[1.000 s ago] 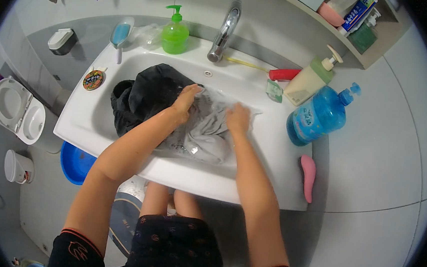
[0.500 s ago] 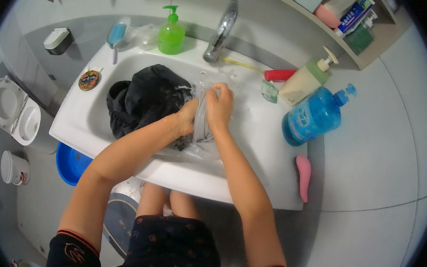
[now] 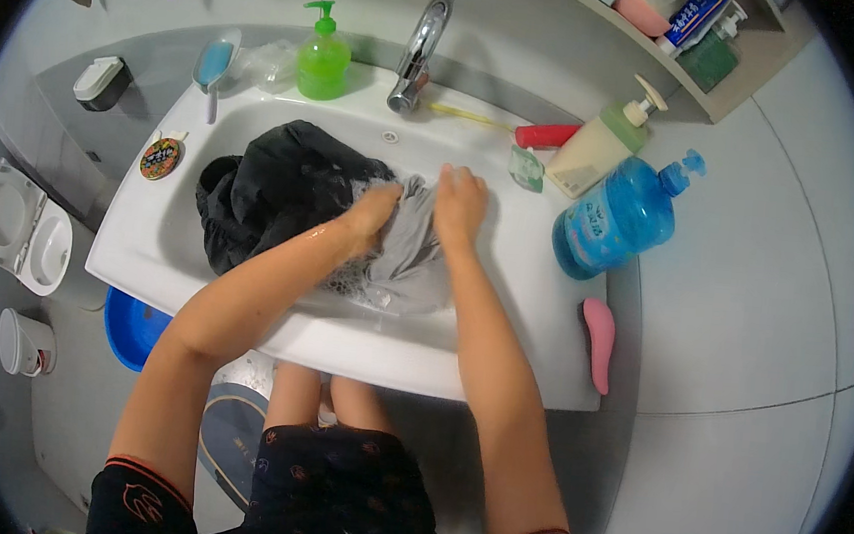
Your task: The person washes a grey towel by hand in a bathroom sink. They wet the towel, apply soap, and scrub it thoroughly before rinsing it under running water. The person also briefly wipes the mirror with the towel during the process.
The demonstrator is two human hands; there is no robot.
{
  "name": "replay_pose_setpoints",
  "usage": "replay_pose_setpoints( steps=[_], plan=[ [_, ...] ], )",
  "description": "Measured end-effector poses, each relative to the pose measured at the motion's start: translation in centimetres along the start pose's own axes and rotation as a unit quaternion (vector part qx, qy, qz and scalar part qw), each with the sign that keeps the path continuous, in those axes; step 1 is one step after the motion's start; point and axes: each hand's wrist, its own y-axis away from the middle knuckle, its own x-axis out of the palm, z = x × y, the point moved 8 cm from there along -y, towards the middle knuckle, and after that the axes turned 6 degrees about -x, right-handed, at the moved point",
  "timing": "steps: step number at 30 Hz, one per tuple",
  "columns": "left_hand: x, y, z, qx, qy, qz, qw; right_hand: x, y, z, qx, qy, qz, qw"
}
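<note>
In the white sink [image 3: 534,306] lie a wet black garment [image 3: 283,180], bunched up on the left, and a grey cloth [image 3: 410,261] to its right, with suds and water around them. My left hand [image 3: 376,213] is closed on the grey cloth's left side, where it meets the black garment. Curled at the cloth's right edge, my right hand [image 3: 460,204] grips it too, though its fingertips are partly hidden. Folds of the grey cloth run between both hands. The chrome faucet [image 3: 422,51] stands behind, with no stream of water visible from it.
A green pump bottle [image 3: 323,61], a blue scoop-shaped brush holder [image 3: 214,62] and a round tin [image 3: 160,159] sit on the left rim. On the right are a cream pump bottle [image 3: 597,150], a blue detergent bottle [image 3: 611,221], a red tube [image 3: 546,136] and a pink hairbrush [image 3: 598,343].
My hands have moved apart, the right one shifting rightward. More of the grey cloth shows between them, and the sink's overflow hole is now visible. The whole view has shifted slightly.
</note>
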Motion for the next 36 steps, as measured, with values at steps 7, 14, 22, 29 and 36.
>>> replay_pose_setpoints(
  steps=[7, 14, 22, 29, 36],
  plan=[
    [-7.1, -3.9, -0.2, 0.068, -0.039, -0.1, 0.992, 7.0, 4.1, -1.7, -0.023, 0.088, 0.339, 0.936],
    [-3.6, -2.3, 0.6, -0.041, 0.077, -0.051, 0.995, 3.6, 1.5, -3.4, 0.083, -0.092, 0.219, 0.968],
    [-1.3, 3.4, -2.5, 0.101, 0.236, 0.297, 0.92, -1.2, 8.1, 18.7, -0.293, -0.18, 0.116, 0.932],
    [1.9, -0.3, 1.0, 0.014, 0.182, 0.256, 0.949, -1.8, 3.5, 10.3, -0.092, -0.097, -0.028, 0.991],
    [0.3, -1.4, 1.9, -0.089, 0.191, 0.208, 0.955, -1.0, 1.3, 8.8, -0.085, -0.077, -0.103, 0.988]
  ],
)
